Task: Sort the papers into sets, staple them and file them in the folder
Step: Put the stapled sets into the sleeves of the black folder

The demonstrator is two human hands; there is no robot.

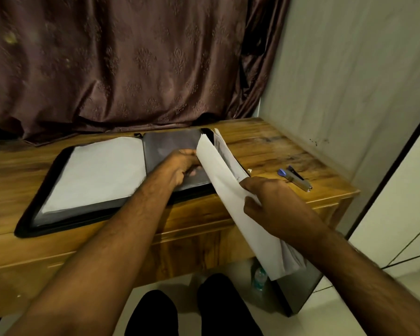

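We are curling our right hand's (272,204) fingers (251,206) round a stack of papers (230,190), holding it tilted over the folder's right edge and the desk's (264,141) front. Our left hand (182,166) is resting on the open folder's (170,146) dark right page, its fingers bent at the stack's edge; we cannot tell whether they are pinching anything. 1 white sheet (97,173) is lying on the left page. A stapler (295,178) is sitting near the desk's right end.

One open folder (87,187), one loose sheet (95,173) inside it at left, one bundle of papers (230,190) at right, one stapler (296,178) far right, one water bottle (259,278) near, on floor.
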